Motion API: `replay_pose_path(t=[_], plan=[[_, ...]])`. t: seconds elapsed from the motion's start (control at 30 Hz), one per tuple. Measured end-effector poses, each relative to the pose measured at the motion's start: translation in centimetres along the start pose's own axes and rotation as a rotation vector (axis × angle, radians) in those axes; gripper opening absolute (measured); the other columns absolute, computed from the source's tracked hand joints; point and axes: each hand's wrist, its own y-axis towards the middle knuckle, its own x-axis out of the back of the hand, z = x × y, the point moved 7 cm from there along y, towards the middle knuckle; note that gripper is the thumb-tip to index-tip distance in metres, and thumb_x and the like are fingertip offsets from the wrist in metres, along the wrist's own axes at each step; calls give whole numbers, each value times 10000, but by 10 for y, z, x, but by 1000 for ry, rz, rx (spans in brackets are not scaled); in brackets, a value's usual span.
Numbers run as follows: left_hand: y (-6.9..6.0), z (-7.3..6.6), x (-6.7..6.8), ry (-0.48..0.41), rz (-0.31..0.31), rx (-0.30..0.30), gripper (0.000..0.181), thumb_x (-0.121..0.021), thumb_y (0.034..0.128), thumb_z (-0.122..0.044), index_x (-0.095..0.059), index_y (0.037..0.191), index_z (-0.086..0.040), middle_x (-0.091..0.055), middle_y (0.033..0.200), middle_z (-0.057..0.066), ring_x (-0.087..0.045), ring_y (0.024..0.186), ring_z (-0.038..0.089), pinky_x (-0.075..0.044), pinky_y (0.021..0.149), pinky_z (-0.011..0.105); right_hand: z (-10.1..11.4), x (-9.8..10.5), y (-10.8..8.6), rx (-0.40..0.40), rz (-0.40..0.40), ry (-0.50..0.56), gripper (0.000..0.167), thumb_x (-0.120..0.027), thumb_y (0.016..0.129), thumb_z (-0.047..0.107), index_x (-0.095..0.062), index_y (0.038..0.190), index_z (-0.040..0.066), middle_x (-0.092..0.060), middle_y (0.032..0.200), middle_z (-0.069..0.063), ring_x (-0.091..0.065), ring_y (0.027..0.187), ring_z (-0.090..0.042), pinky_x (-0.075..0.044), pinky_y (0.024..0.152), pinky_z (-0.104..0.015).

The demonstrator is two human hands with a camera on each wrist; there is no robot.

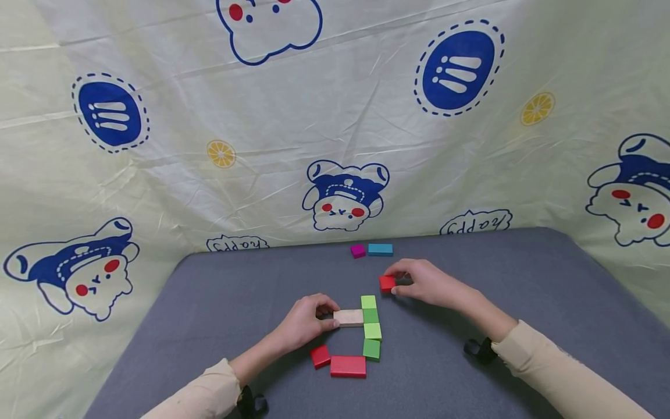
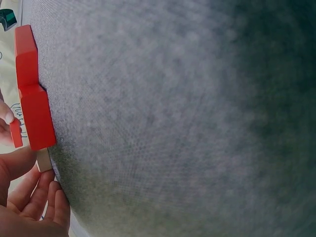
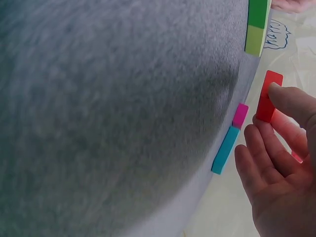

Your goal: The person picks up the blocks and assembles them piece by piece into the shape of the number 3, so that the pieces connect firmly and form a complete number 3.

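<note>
Between thumb and fingers, my left hand (image 1: 307,320) pinches the left end of a plain wooden block (image 1: 348,318), which lies on the table against a column of light and dark green blocks (image 1: 372,331). My right hand (image 1: 429,283) pinches a red block (image 1: 387,284) beyond the column's far end, to its right; in the right wrist view this red block (image 3: 269,96) is held up off the table. At the column's near end lies a long red block (image 1: 348,366), with a smaller red block (image 1: 320,356) angled at its left.
A magenta block (image 1: 358,251) and a blue block (image 1: 380,249) lie near the far edge of the grey table (image 1: 235,291). Behind the table hangs a printed white cloth (image 1: 272,116). Dark bands (image 1: 480,351) sit at both wrists.
</note>
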Motion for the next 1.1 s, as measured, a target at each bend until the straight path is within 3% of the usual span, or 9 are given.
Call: replay_pose_path(t=[0.77, 1.1], plan=[[1, 1, 0, -5, 0, 8, 186, -736, 880, -98, -717, 1065, -94, -625, 981, 5, -570, 900, 188, -486, 812, 318, 12, -18, 22, 7, 30, 26, 328, -734, 887, 145, -676, 1206, 102, -650, 1104, 3, -589, 995, -184, -490, 887, -417], [1, 2, 0, -11, -10, 8, 187, -741, 876, -99, -718, 1062, -99, -625, 975, -7, -572, 897, 175, -487, 813, 321, 10, -25, 32, 11, 58, -18, 319, -735, 888, 133, -685, 1201, 102, -644, 1084, 2, -566, 946, -170, -492, 865, -400]])
